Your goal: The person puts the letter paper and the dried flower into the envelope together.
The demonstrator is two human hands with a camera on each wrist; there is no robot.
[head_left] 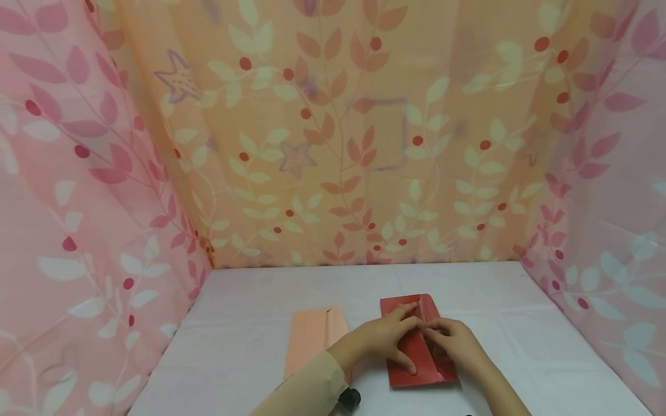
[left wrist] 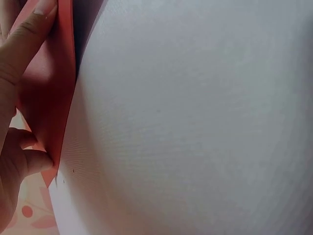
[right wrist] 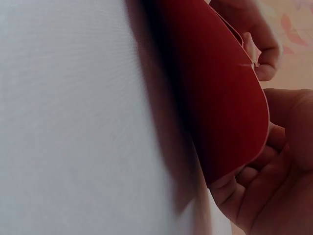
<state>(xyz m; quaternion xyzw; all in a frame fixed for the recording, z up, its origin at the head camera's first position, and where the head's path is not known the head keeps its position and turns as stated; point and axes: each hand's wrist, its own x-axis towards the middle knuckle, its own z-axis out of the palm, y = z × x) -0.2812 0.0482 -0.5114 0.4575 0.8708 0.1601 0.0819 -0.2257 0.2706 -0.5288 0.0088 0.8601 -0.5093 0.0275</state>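
Note:
A red paper envelope point(head_left: 412, 378) lies on the white table with its long flap lifted along the right side. My left hand point(head_left: 387, 338) rests across its face, thumb and fingers spread, the fingertips close to the flap's fold. In the left wrist view, fingers point(left wrist: 36, 161) of that hand touch the envelope's edge. My right hand point(head_left: 460, 346) pinches the flap from the right. The right wrist view shows the red flap point(right wrist: 220, 98) standing up from the table, with right-hand fingers point(right wrist: 227, 188) curled at its rounded end.
A peach envelope point(head_left: 309, 335) lies left of the red one, partly covered by the left forearm and sleeve point(head_left: 307, 387). A small black round object point(head_left: 350, 398) shows beside the sleeve. Leaf-patterned curtains point(head_left: 333, 144) stand behind the table point(head_left: 250, 289) and on both sides.

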